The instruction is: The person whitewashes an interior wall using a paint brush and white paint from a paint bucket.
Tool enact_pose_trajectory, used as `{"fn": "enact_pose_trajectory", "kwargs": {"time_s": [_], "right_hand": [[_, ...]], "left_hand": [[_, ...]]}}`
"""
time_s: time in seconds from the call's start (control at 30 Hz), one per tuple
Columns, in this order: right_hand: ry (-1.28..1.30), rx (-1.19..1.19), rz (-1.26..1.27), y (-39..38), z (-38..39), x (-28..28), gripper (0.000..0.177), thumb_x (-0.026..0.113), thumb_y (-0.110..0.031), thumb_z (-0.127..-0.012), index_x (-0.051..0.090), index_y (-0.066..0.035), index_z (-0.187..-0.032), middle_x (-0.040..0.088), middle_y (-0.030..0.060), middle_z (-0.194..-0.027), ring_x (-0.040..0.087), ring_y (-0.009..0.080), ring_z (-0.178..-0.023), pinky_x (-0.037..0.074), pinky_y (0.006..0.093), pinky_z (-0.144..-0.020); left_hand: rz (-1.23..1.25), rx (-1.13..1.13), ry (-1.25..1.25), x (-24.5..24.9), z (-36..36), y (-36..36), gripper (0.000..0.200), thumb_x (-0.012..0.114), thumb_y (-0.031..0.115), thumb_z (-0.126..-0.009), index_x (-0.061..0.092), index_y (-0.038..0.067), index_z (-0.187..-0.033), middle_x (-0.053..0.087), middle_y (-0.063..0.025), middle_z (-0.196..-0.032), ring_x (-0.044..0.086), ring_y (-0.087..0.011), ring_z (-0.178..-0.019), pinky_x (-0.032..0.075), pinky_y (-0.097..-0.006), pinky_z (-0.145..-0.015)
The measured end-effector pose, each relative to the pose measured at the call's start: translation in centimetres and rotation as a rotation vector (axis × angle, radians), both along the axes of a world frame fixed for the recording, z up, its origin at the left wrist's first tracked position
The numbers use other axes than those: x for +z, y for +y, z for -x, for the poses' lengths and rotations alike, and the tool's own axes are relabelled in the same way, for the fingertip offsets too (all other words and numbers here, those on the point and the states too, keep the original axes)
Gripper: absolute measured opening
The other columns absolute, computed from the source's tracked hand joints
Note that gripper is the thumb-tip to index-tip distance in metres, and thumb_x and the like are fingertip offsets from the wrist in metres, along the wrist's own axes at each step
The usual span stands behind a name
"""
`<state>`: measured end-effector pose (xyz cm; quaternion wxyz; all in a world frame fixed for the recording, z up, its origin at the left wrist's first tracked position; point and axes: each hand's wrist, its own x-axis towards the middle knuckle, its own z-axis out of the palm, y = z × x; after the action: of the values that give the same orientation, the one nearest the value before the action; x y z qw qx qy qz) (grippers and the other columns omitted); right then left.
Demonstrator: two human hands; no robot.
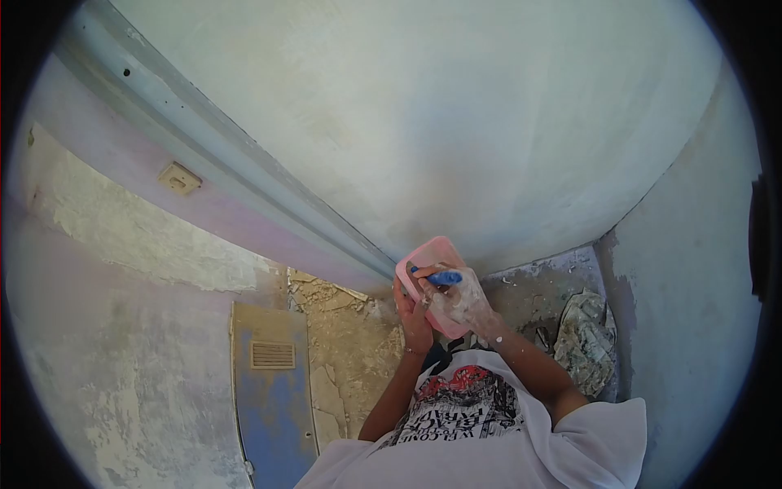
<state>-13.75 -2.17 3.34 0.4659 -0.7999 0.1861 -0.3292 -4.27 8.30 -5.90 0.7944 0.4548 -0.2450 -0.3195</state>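
Note:
A pink rectangular plastic tub (440,244) is held in front of my chest, close to the wall. My left hand (414,319) grips its left side, fingers wrapped at the edge. My right hand (468,303), smeared with whitish paste, is closed on a blue-handled tool (445,279) over the tub. The tool looks like a putty knife, though its blade is mostly hidden. The tub's contents are hard to make out behind my hands.
A pale, patchy wall (489,106) rises ahead, with a grey-blue door frame (236,163) at its left. Further left are a light switch (179,178) and a blue vented door (273,383). Rubble (326,297) litters the floor; a crumpled, stained sack (585,342) lies at right.

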Motion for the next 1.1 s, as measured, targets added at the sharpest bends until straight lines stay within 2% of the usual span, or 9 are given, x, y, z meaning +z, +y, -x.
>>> {"fn": "enact_pose_trajectory", "kwargs": {"time_s": [0.07,0.17,0.33,0.4,0.5,0.63,0.83,1.03,1.1], "right_hand": [[-0.108,0.092,-0.643,-0.4,-0.6,-2.7,0.017,0.069,-0.006,-0.093,0.071,0.002,-0.109,0.072,0.0113,-0.092,0.069,0.0207,-0.076,0.057,0.0332,-0.066],[-0.132,0.073,-0.768,-0.9,-0.5,-3.0,0.017,0.071,-0.012,-0.097,0.072,-0.001,-0.11,0.07,0.0041,-0.087,0.067,0.0121,-0.075,0.056,0.027,-0.063],[-0.275,-0.007,-1.047,-1.0,-0.2,-2.5,0.018,0.073,-0.011,-0.094,0.072,-0.002,-0.11,0.071,0.0059,-0.089,0.068,0.0135,-0.077,0.057,0.0288,-0.066],[-0.344,-0.051,-1.162,-1.0,0.3,-1.7,0.022,0.071,-0.012,-0.095,0.07,-0.002,-0.115,0.072,0.0073,-0.094,0.07,0.0158,-0.082,0.059,0.0319,-0.072],[-0.507,-0.013,-1.311,-1.6,0.2,-3.2,0.022,0.067,-0.013,-0.098,0.069,-0.003,-0.118,0.073,0.0084,-0.098,0.071,0.0176,-0.085,0.06,0.0335,-0.078],[-0.632,-0.052,-1.399,-1.9,-0.9,-3.8,0.023,0.064,-0.013,-0.1,0.068,-0.003,-0.12,0.073,0.0094,-0.102,0.072,0.0191,-0.089,0.061,0.0347,-0.082],[-0.839,-0.255,-1.374,-1.2,-4.8,-4.5,0.029,0.063,-0.014,-0.101,0.064,-0.003,-0.127,0.071,0.0108,-0.109,0.072,0.0193,-0.097,0.061,0.0356,-0.091],[-0.983,-0.618,-1.199,1.2,-12.1,-6.1,0.024,0.058,-0.013,-0.104,0.062,-0.002,-0.125,0.067,0.0123,-0.116,0.071,0.0204,-0.098,0.062,0.0357,-0.093],[-0.988,-0.785,-1.095,2.1,-14.9,-5.8,0.023,0.058,-0.012,-0.104,0.061,-0.002,-0.124,0.065,0.0111,-0.115,0.07,0.0191,-0.096,0.062,0.0351,-0.092]], "left_hand": [[-0.01,0.015,0.029,-0.5,0.0,0.4,0.073,0.061,0.013,-0.096,0.022,0.008,-0.158,0.045,-0.013,-0.149,0.048,-0.0246,-0.137,0.041,-0.0411,-0.114],[-0.024,0.048,0.093,-1.3,-0.3,1.2,0.069,0.06,0.016,-0.097,0.026,0.008,-0.157,0.045,-0.0123,-0.149,0.049,-0.0253,-0.135,0.042,-0.0414,-0.114],[-0.009,0.142,0.265,-1.6,-1.7,3.4,0.068,0.057,0.016,-0.098,0.026,0.006,-0.158,0.044,-0.0133,-0.15,0.048,-0.0258,-0.137,0.041,-0.0421,-0.115],[-0.01,0.166,0.247,-2.1,-3.0,4.5,0.062,0.055,0.028,-0.1,0.032,0.008,-0.154,0.047,-0.0125,-0.148,0.05,-0.0294,-0.136,0.045,-0.046,-0.112],[0.059,0.163,0.274,-1.5,-4.9,6.4,0.063,0.052,0.032,-0.099,0.034,0.008,-0.154,0.049,-0.0133,-0.149,0.05,-0.0316,-0.136,0.044,-0.0489,-0.114],[0.117,0.109,0.41,0.8,-8.2,9.5,0.07,0.048,0.043,-0.096,0.037,0.004,-0.154,0.051,-0.0148,-0.148,0.051,-0.0348,-0.136,0.041,-0.0533,-0.115],[0.125,0.195,0.344,3.5,-15.5,15.5,0.073,0.047,0.049,-0.096,0.037,0.006,-0.155,0.05,-0.0145,-0.15,0.05,-0.036,-0.137,0.041,-0.0546,-0.116],[0.116,0.186,0.268,7.0,-26.5,21.1,0.074,0.045,0.052,-0.097,0.035,0.01,-0.157,0.047,-0.0134,-0.153,0.047,-0.0361,-0.14,0.041,-0.0531,-0.116],[0.131,0.296,0.266,9.4,-29.6,22.6,0.072,0.041,0.053,-0.098,0.037,0.01,-0.155,0.049,-0.0134,-0.151,0.049,-0.0357,-0.138,0.042,-0.0523,-0.115]]}}
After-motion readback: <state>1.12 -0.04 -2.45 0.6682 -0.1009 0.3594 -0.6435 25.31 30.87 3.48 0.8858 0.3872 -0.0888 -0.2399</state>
